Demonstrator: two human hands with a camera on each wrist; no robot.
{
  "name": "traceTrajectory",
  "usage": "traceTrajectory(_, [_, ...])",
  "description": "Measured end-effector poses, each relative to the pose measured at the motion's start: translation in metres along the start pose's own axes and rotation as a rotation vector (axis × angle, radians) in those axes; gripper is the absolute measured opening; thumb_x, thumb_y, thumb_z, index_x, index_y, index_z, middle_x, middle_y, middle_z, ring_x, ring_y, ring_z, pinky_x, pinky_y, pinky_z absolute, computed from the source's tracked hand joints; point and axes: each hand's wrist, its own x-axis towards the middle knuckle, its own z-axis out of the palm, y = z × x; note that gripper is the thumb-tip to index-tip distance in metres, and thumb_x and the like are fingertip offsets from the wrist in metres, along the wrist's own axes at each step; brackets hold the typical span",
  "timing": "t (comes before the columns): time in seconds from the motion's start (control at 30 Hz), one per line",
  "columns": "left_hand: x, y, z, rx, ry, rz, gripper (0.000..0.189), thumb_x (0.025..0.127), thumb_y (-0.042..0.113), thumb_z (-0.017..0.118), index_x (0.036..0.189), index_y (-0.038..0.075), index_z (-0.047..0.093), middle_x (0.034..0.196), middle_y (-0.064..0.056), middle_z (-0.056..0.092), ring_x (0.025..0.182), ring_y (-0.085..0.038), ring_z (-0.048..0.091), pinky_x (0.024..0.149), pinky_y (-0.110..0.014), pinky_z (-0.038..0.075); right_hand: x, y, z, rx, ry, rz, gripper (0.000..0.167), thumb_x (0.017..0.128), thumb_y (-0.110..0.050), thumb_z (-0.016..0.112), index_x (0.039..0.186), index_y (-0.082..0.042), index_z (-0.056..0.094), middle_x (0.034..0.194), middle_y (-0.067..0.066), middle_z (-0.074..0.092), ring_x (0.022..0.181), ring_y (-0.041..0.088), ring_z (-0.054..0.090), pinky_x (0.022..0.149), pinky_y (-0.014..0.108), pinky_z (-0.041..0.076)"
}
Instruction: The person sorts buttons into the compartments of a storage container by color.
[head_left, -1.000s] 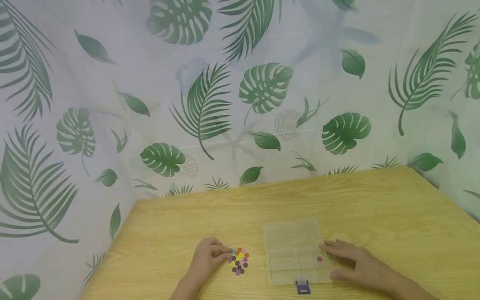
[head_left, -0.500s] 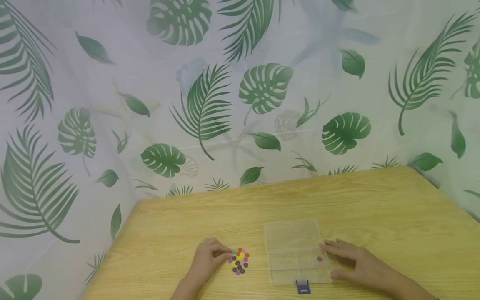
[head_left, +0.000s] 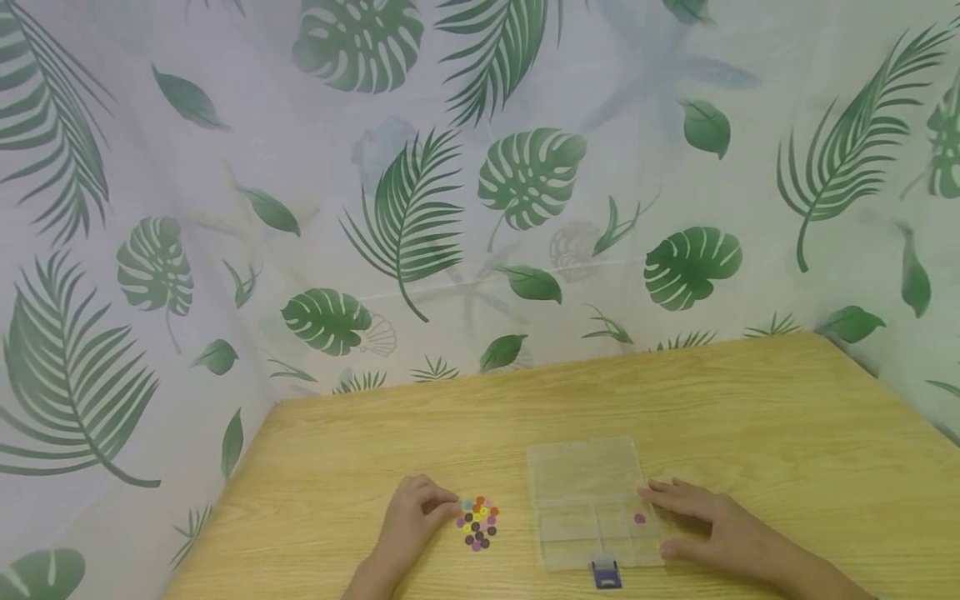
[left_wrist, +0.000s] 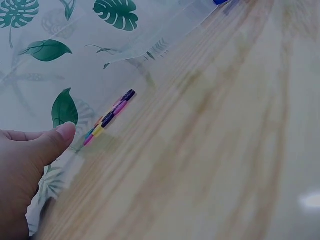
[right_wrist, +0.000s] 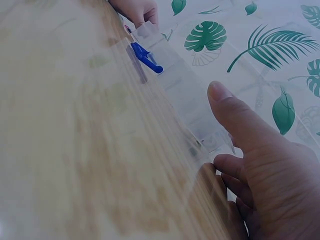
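Note:
My left hand [head_left: 408,521] hovers beside a cluster of small flat round coloured discs [head_left: 477,525], button-like, in purple, dark, yellow, orange and teal. Its thumb and forefinger point at the cluster's left edge with nothing between them. In the left wrist view the discs [left_wrist: 109,116] lie edge-on past the thumb tip. A clear plastic compartment box [head_left: 581,471] lies with its lid back and its blue latch [head_left: 606,575] toward me. One purple disc [head_left: 640,518] is in a right-hand compartment. My right hand [head_left: 708,525] touches the box's right side, fingers extended and thumb near the front corner.
The wood-grain table [head_left: 360,450] carries the discs and the box side by side. A pale leaf-patterned cloth [head_left: 450,208] hangs behind the table and along its sides.
My left hand's fingertips have drawn back slightly left from the teal disc, which now shows more fully. The right hand and box have not moved.

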Motion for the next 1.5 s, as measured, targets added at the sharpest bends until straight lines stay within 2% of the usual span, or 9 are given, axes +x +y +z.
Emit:
traceTrajectory(0.27, [0.003,0.002,0.000,0.012,0.029,-0.036,0.013,0.080,0.027,0.072,0.087,0.017,0.072,0.081,0.016,0.051,0.082,-0.004,0.041,0.073,-0.019,0.044,0.000,-0.001,-0.001,-0.005,-0.013,0.017,0.058,0.081,-0.032,0.073,0.135,-0.026,0.053,0.135,0.004,0.054,0.127,0.002,0.035,0.094,0.026,0.042])
traceTrajectory(0.47, [0.009,0.005,0.008,0.015,0.076,0.015,0.012,0.077,0.025,0.074,0.085,0.016,0.072,0.079,0.014,0.055,0.081,-0.004,0.041,0.071,-0.019,0.044,0.001,-0.001,-0.001,-0.003,-0.015,0.018,0.058,0.081,-0.032,0.073,0.135,-0.026,0.053,0.136,0.001,0.054,0.127,0.001,0.035,0.094,0.025,0.042])
traceTrajectory(0.53, [0.011,0.008,0.011,0.004,0.062,0.026,0.012,0.078,0.026,0.074,0.086,0.016,0.072,0.079,0.014,0.055,0.082,-0.005,0.040,0.072,-0.019,0.043,0.001,-0.001,0.000,0.001,-0.012,0.016,0.058,0.081,-0.032,0.074,0.135,-0.026,0.053,0.136,0.001,0.054,0.127,-0.001,0.034,0.093,0.024,0.041])
traceTrajectory(0.73, [0.016,0.024,0.020,-0.103,-0.018,-0.018,0.015,0.080,0.032,0.071,0.088,0.018,0.072,0.084,0.015,0.056,0.088,-0.006,0.042,0.079,-0.021,0.041,0.001,-0.001,0.000,0.003,0.006,-0.008,0.059,0.080,-0.030,0.075,0.134,-0.025,0.054,0.134,0.003,0.055,0.127,0.000,0.035,0.093,0.023,0.041])
traceTrajectory(0.9, [0.019,0.036,0.026,-0.065,0.009,0.052,0.014,0.079,0.030,0.072,0.086,0.018,0.072,0.082,0.015,0.055,0.084,-0.005,0.041,0.073,-0.020,0.042,0.000,-0.001,-0.001,0.016,0.005,-0.006,0.058,0.080,-0.030,0.075,0.134,-0.025,0.054,0.135,0.000,0.055,0.126,-0.006,0.030,0.094,0.020,0.039])
traceTrajectory(1.13, [0.022,0.046,0.036,-0.070,0.044,0.194,0.013,0.077,0.026,0.074,0.085,0.016,0.072,0.081,0.014,0.054,0.083,-0.003,0.040,0.072,-0.017,0.042,0.001,-0.002,-0.002,0.001,-0.020,0.001,0.059,0.081,-0.032,0.073,0.136,-0.025,0.052,0.136,0.001,0.054,0.127,-0.005,0.030,0.093,0.027,0.042])
traceTrajectory(1.27, [0.025,0.055,0.045,-0.104,0.064,0.277,0.011,0.075,0.018,0.076,0.083,0.012,0.072,0.080,0.009,0.055,0.082,-0.005,0.042,0.069,-0.017,0.044,0.001,-0.003,-0.002,-0.005,-0.017,0.014,0.059,0.081,-0.034,0.073,0.135,-0.026,0.053,0.135,0.000,0.055,0.128,0.003,0.036,0.092,0.032,0.046])
traceTrajectory(1.37, [0.027,0.062,0.052,-0.123,0.048,0.324,0.012,0.073,0.015,0.077,0.084,0.011,0.071,0.080,0.007,0.055,0.082,-0.006,0.042,0.071,-0.017,0.042,0.002,-0.003,-0.001,-0.005,-0.008,-0.002,0.059,0.080,-0.031,0.074,0.135,-0.024,0.053,0.135,0.001,0.055,0.127,0.011,0.041,0.089,0.042,0.049])
traceTrajectory(1.5, [0.028,0.074,0.058,-0.156,-0.009,0.300,0.013,0.075,0.017,0.076,0.087,0.012,0.071,0.083,0.008,0.057,0.084,-0.005,0.041,0.077,-0.018,0.040,0.001,-0.003,0.000,-0.023,0.000,-0.011,0.060,0.079,-0.031,0.075,0.135,-0.025,0.053,0.134,0.000,0.056,0.127,0.011,0.042,0.087,0.046,0.049])
